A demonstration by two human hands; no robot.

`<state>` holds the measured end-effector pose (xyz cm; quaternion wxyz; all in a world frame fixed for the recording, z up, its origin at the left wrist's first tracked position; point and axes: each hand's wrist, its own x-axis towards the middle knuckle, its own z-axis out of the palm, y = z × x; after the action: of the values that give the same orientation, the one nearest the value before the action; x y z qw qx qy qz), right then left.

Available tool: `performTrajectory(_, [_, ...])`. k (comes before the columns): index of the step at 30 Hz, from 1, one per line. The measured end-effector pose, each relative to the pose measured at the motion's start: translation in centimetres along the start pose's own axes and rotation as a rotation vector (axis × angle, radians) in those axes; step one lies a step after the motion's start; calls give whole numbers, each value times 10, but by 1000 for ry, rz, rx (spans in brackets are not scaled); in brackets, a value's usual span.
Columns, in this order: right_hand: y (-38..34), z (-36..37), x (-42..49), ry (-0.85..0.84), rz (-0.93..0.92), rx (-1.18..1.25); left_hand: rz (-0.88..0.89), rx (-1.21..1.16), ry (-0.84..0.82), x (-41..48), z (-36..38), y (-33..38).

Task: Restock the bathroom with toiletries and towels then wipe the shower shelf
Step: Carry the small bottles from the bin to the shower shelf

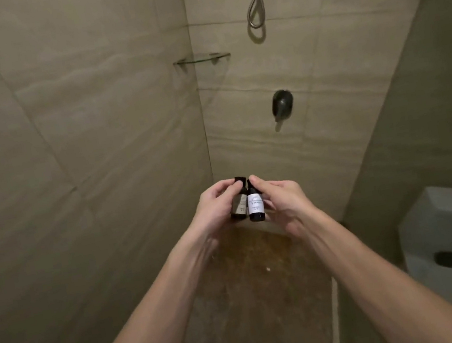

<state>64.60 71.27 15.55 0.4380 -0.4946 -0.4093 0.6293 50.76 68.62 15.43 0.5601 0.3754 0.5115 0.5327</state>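
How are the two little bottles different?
The left bottle has a dull grey label; the right bottle has a bright white one. The left hand holds the left bottle; the right hand holds the right bottle. Both are small and dark with black caps.

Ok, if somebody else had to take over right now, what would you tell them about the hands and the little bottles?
Left hand: holds the grey-label bottle.
Right hand: holds the white-label bottle.
The bottles are side by side, low in front of the shower corner.
The glass corner shelf is higher up on the wall; neither bottle is on it yet.
Done: nothing that shows here.
Left: probably set both bottles on the shelf, bring towels (none in view), wipe the shelf.
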Motion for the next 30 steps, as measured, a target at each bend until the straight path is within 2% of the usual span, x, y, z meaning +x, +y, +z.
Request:
performTrajectory(4, [-40, 7, 84, -129, -43, -30, 131, 65, 59, 84, -6, 30])
performTrajectory(11, [-122, 11, 232, -214, -114, -101, 136, 34, 28, 226, -1, 92])
performTrajectory(20, [-184, 39, 369, -183, -179, -166, 215, -59, 99, 365, -26, 142])
performTrajectory(30, [-251, 88, 532, -57, -327, -127, 346, 16, -33, 550, -64, 210])
